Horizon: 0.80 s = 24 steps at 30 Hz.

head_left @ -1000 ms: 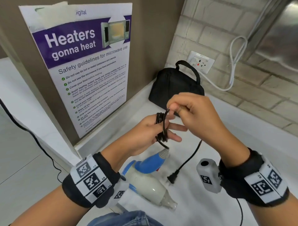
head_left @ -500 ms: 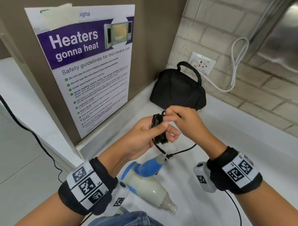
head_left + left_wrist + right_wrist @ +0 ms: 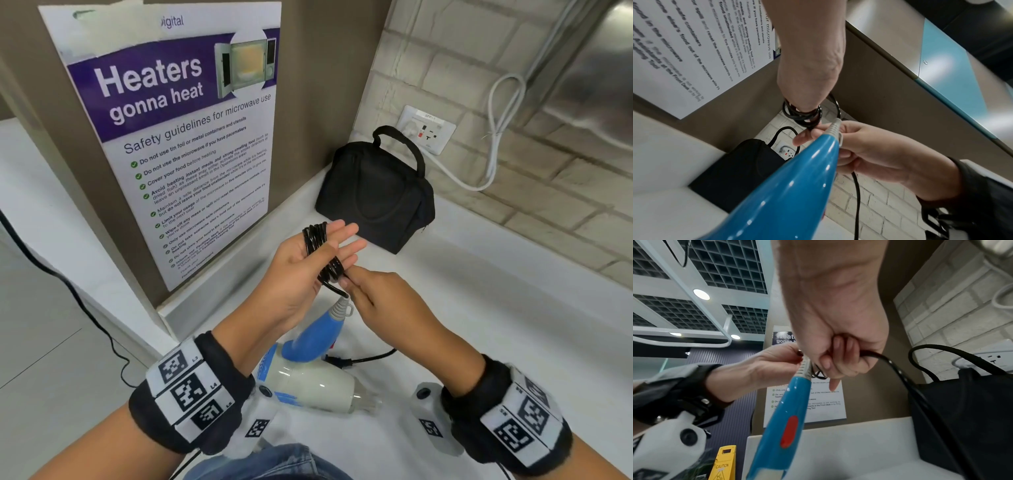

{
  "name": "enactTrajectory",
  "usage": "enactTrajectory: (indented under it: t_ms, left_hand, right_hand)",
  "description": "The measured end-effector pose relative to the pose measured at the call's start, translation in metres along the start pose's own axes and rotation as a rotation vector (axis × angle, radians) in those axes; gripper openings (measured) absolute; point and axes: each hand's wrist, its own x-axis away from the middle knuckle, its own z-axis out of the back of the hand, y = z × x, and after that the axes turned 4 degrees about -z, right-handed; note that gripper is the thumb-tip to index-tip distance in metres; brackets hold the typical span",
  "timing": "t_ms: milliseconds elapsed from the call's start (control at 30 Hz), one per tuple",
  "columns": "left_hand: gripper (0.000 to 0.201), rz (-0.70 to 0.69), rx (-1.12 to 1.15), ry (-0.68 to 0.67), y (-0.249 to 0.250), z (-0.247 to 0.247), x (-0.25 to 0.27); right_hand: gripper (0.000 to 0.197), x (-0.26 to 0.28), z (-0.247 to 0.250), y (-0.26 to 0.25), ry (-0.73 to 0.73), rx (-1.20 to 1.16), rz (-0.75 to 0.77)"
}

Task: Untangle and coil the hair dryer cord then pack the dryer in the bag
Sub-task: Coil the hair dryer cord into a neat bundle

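Note:
A hair dryer [image 3: 308, 383] with a white body and a blue handle [image 3: 318, 339] lies on the white counter [image 3: 479, 325]. Its black cord [image 3: 320, 246] is wound in several loops round my left hand [image 3: 342, 240], which is palm up with its fingers straight. Just below the coil, by the grey cord sleeve of the handle, my right hand [image 3: 356, 287] pinches the cord. The plug [image 3: 337, 361] lies on the counter beside the handle. In the left wrist view the coil [image 3: 803, 116] hangs above the handle [image 3: 793, 186]. A closed black bag [image 3: 373, 198] stands in the back corner.
A microwave safety poster [image 3: 178, 137] covers the brown panel on the left. On the brick wall behind the bag are a socket [image 3: 428, 130] and a looped white cable [image 3: 493, 144]. The counter's edge drops to the floor on the left, where a thin black cable [image 3: 68, 287] runs.
My right hand has come down from the top of the coil to its lower end near the handle. The left fingers have straightened, and the loose cord has shortened.

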Motion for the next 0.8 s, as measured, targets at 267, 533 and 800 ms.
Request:
enactTrajectory:
  t_ms: [267, 533, 800]
  left_hand:
    - [0.035, -0.054, -0.029, 0.093, 0.004, 0.000, -0.008]
    - [0.034, 0.016, -0.265, 0.003, 0.006, -0.006, -0.008]
    - [0.024, 0.063, -0.497, -0.166, 0.011, -0.003, -0.003]
  right_hand:
    - [0.018, 0.017, 0.008, -0.009, -0.115, 0.053, 0.049]
    - [0.019, 0.016, 0.036, -0.013, -0.001, 0.112, 0.100]
    - [0.015, -0.003, 0.046, -0.012, 0.188, -0.080, 0.137]
